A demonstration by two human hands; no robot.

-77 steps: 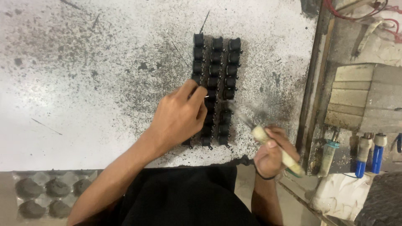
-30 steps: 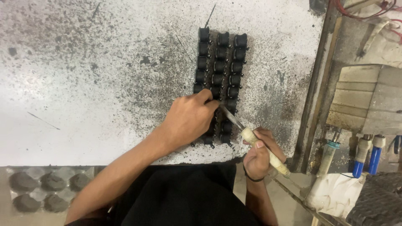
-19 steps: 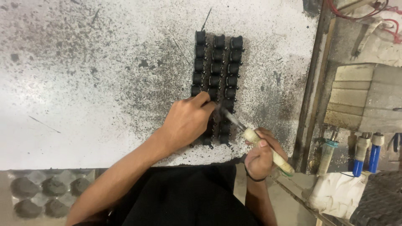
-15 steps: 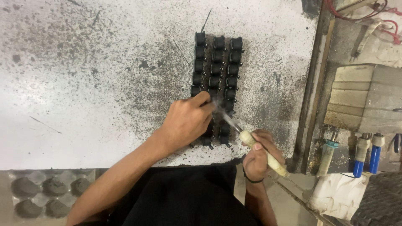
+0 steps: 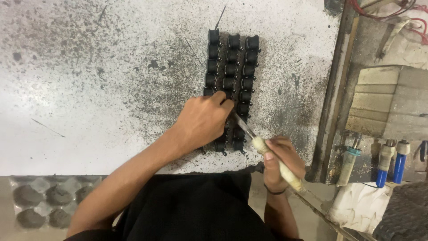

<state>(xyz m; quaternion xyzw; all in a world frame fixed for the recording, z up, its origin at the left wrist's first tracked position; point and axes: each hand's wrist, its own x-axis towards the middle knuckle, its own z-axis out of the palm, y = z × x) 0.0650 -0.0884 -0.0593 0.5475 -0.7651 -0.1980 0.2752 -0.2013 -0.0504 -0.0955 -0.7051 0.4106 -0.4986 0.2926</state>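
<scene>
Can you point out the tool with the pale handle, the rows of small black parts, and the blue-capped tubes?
Pale-handled tool (image 5: 280, 167), head view, mid handle.
Black parts (image 5: 232, 56), head view, middle row.
Blue-capped tubes (image 5: 398, 167), head view, blue body.

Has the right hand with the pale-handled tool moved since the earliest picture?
Yes. The right hand has come up and toward the rows of small black parts; the tool tip now reaches them beside the left hand.
</scene>
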